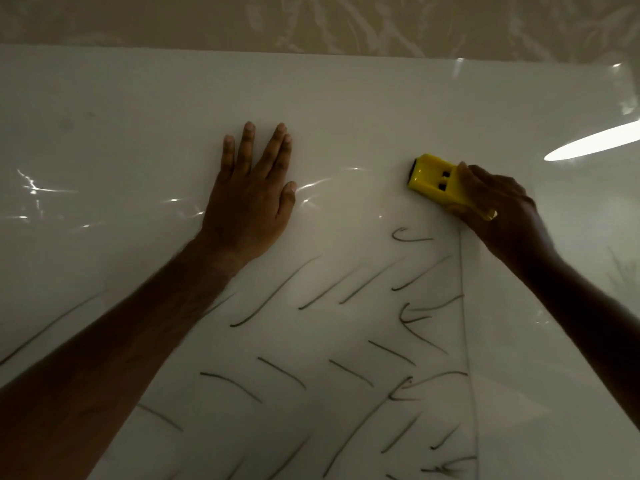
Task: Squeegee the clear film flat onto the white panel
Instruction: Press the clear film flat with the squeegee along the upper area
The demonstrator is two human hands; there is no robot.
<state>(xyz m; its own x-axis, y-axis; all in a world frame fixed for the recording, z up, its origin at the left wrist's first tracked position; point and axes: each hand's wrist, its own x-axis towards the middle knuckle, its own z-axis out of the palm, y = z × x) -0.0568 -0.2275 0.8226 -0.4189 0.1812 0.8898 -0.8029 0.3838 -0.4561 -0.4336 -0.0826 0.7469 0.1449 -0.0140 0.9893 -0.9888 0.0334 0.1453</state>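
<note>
A white panel fills most of the view, with a glossy clear film lying over it. Small shiny ripples show in the film at mid-left and beside my thumb. Thin dark creases streak its lower half. My left hand lies flat on the film, fingers spread and pointing away from me. My right hand grips a yellow squeegee, whose dark blade end rests on the film and faces left. A straight line runs down the film from below the squeegee.
Behind the panel's far edge stands a beige wall with a pale leaf pattern. A bright lamp reflection glares on the film at the right. The film's upper right corner looks lifted and wrinkled.
</note>
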